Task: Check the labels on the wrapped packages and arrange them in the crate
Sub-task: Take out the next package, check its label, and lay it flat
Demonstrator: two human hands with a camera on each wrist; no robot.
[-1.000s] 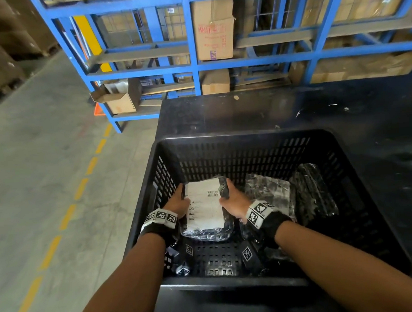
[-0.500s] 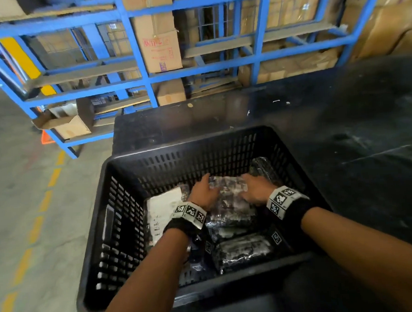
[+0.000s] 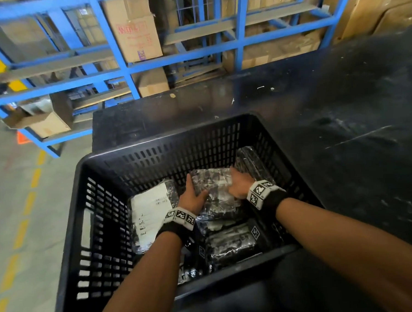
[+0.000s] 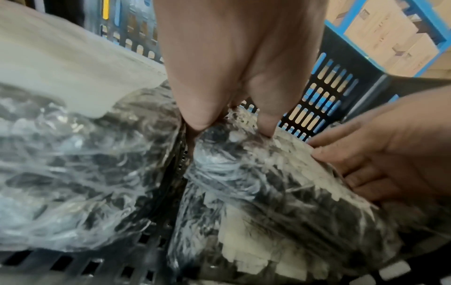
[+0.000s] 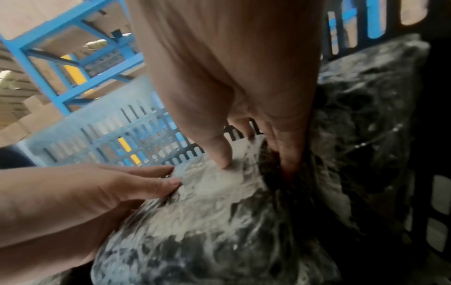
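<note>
A black slotted crate [image 3: 119, 165] stands on a black table and holds several plastic-wrapped dark packages. My left hand [image 3: 193, 196] and right hand [image 3: 239, 185] grip the middle package [image 3: 214, 191] by its two sides, thumbs on top. In the left wrist view the left hand [image 4: 231, 123] has its fingers tucked down the gap beside that package [image 4: 268, 183]. The right wrist view shows my right hand [image 5: 256, 158] doing the same on the other side of that package [image 5: 207, 221]. A package with a white label [image 3: 150, 211] lies face up at the crate's left.
Another wrapped package [image 3: 254, 163] leans against the crate's right wall, and one more [image 3: 231, 244] lies near the front wall. The black table [image 3: 341, 115] stretches to the right. Blue racking [image 3: 124, 64] with cardboard boxes stands behind, and concrete floor with a yellow dashed line [image 3: 28, 203] is on the left.
A second ago both hands held the labelled package. They let it lie at the crate's left and moved right onto the middle package, which they still grip.
</note>
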